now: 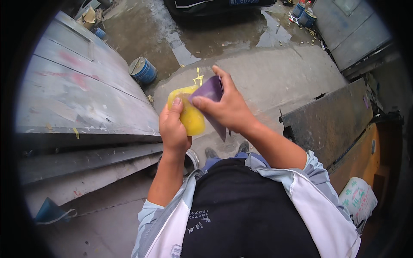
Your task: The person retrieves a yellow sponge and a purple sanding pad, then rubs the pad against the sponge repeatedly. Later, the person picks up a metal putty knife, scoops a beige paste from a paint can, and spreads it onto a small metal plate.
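One yellow pad (193, 122) is resting in the clasping grip of the left hand (172, 124), while the right hand (230, 106) is pinching a folded purple sheet (208, 91) beside it.

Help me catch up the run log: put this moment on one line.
Left hand: holds yellow block | Right hand: holds bent purple sheet, overlapping block in view | Beyond hands, to the left: blue drum
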The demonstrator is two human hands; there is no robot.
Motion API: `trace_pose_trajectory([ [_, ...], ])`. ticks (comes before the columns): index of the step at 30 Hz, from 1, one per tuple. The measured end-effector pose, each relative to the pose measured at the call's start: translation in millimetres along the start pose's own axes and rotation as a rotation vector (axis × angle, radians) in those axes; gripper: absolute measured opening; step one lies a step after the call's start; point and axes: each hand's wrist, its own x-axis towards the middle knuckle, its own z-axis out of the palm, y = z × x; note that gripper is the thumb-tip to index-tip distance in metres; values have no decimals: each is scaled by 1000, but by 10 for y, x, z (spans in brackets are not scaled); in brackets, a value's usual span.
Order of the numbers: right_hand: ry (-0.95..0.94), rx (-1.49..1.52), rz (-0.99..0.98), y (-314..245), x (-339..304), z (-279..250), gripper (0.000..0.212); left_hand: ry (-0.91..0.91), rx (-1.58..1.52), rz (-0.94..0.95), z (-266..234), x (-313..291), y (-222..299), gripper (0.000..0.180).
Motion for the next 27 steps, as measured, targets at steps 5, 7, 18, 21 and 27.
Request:
trace_pose_trajectory([
  [5, -40, -30, 33, 96, -251, -3, 101, -4, 35, 6, -85, -15, -86, 30],
  [7, 8, 44, 72, -121, 74, -73, 101, -32, 49, 7, -70, -34, -47, 30],
  [18, 18, 9, 18, -81, -55, 29, 98, -9, 62, 1, -104, -3, -24, 29],
  [21, 26, -193, -185, 207, -371, 108, 94, 25, 72, 23, -57, 3, -11, 29],
  [27, 12, -35, -38, -52, 12, 26, 95, -21, 41, -1, -92, -18, -50, 30],
])
